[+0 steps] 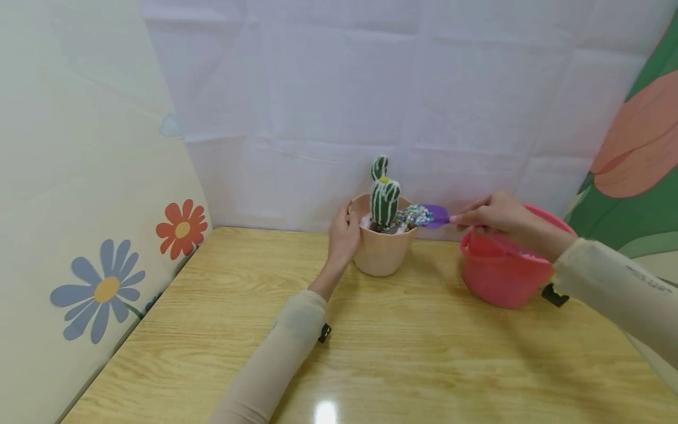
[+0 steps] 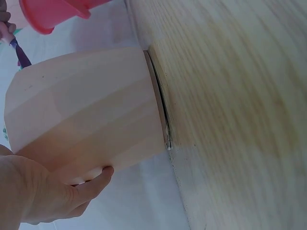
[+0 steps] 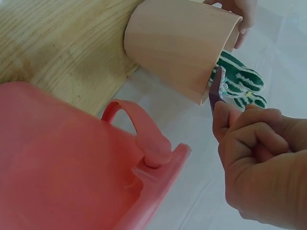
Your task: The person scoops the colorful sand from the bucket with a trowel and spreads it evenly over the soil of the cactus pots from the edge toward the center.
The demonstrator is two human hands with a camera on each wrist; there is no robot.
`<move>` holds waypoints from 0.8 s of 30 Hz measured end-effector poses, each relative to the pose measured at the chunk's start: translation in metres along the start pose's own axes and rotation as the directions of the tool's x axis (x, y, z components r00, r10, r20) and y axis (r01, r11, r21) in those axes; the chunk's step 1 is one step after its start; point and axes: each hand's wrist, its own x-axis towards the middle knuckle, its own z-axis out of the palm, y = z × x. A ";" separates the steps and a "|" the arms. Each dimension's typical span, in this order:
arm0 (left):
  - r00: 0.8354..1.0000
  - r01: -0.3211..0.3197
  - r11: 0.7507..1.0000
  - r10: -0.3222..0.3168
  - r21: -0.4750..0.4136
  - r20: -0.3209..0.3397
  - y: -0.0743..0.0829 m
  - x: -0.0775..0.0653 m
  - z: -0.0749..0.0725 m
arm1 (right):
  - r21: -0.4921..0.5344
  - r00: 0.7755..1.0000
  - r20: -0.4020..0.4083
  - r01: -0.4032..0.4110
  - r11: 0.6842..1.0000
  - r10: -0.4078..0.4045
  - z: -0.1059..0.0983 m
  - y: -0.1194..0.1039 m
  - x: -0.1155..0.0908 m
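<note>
A peach faceted flower pot [image 1: 384, 253] stands upright at the back of the table, a knitted green-and-white cactus [image 1: 384, 203] rising from it. My left hand [image 1: 344, 234] grips the pot's left rim; the left wrist view shows a finger [image 2: 98, 184] along its outer wall. In my right hand [image 3: 261, 153] is the handle of a small shovel with a purple blade [image 1: 436, 216]. Multicoloured pebbles [image 1: 416, 215] heap on the blade, which reaches over the pot's right rim beside the cactus. Some whitish material shows inside the pot, around the cactus base.
Right of the pot sits a red bucket [image 1: 503, 277], partly under my right forearm, its handle [image 3: 139, 124] folded down at the rim. A white cloth wall [image 1: 328, 88] rises directly behind the wooden table [image 1: 402, 353]. Flower-printed panels [image 1: 106, 176] flank it.
</note>
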 end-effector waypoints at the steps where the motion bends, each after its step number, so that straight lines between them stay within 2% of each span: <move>1: 1.000 -0.006 1.000 0.006 -0.003 -0.001 0.000 0.000 0.000 | -0.001 1.000 -0.002 0.004 1.000 -0.004 0.000 0.000 0.000; 7: 1.000 -0.028 1.000 0.028 -0.004 -0.005 -0.003 -0.001 0.001 | -0.031 0.999 -0.026 0.022 0.999 -0.023 0.002 0.000 0.003; 15: 1.000 -0.012 1.000 0.012 -0.001 0.000 -0.001 -0.002 0.001 | -0.076 0.999 -0.035 0.034 0.997 -0.036 0.004 -0.005 0.004; 24: 1.000 -0.025 1.000 0.025 0.007 -0.003 -0.003 -0.001 0.001 | -0.090 0.999 -0.045 0.022 0.996 -0.026 0.007 -0.010 0.003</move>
